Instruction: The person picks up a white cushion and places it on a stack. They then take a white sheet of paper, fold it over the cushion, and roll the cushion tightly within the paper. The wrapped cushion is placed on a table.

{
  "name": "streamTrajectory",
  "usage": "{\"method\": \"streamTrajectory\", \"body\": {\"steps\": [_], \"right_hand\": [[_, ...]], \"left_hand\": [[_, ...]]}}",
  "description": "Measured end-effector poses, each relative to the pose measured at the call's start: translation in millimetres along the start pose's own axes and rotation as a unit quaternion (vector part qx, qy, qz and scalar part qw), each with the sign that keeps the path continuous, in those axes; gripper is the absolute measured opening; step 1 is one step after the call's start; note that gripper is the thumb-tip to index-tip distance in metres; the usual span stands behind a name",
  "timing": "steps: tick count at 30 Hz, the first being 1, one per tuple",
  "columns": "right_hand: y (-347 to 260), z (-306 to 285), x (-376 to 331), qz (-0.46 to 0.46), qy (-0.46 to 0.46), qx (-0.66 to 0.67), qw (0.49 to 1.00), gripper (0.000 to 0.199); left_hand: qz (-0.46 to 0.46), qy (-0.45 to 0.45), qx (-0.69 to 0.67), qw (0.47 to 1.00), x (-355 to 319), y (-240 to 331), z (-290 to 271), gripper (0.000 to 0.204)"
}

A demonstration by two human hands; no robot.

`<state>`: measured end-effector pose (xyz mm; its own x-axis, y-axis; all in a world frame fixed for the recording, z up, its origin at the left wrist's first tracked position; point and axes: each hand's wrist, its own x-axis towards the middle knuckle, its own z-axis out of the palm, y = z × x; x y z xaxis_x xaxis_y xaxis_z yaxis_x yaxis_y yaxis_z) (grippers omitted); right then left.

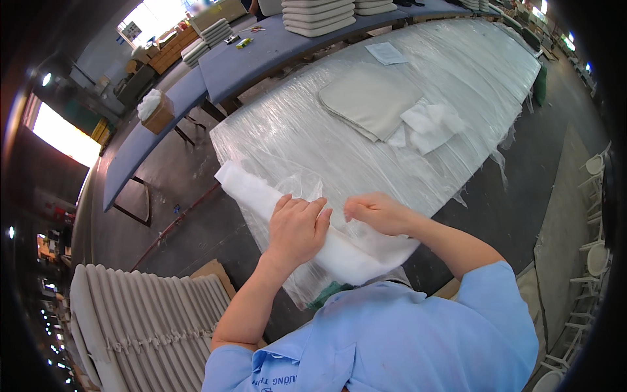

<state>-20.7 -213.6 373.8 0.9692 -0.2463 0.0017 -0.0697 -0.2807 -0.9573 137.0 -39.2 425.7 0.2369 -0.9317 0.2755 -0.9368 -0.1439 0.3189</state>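
Note:
A long strip of soft white wadding [346,258] lies folded across the near end of the plastic-covered table [268,134], close to my body. My left hand [297,228] rests on top of it, fingers stretched forward and thumb apart. To the right, my right hand [379,212] is closed with its fingers curled inward, just above the wadding's far edge. What those fingers hold, if anything, is hidden. Crumpled clear plastic film [304,183] lies beyond my left hand.
Farther along the table are stacked grey fabric panels [369,98], loose white wadding [432,127] and a pale blue piece [386,53]. Blue-topped tables [261,59] carry cushion stacks [317,16]. A row of grey cushions [150,326] stands at lower left; white chairs [595,260] line the right.

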Motion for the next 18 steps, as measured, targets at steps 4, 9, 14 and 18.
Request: {"method": "streamTrajectory", "body": {"steps": [4,9,14,18], "right_hand": [[-53,-20,-55,-0.111,-0.003,-0.275,0.955,0.049],[-18,19,-71,-0.068,0.068,-0.208,0.973,0.038],[23,12,-60,0.032,0.037,0.080,0.996,0.037],[39,10,-44,0.034,0.016,0.179,0.983,0.039]], "left_hand": [[0.011,0.002,0.008,1.000,12,6,5,0.025],[0.016,-0.035,-0.015,0.999,28,12,9,0.025],[0.109,-0.146,-0.032,0.983,39,22,-9,0.043],[0.164,-0.138,-0.007,0.977,20,61,-1,0.082]]}}
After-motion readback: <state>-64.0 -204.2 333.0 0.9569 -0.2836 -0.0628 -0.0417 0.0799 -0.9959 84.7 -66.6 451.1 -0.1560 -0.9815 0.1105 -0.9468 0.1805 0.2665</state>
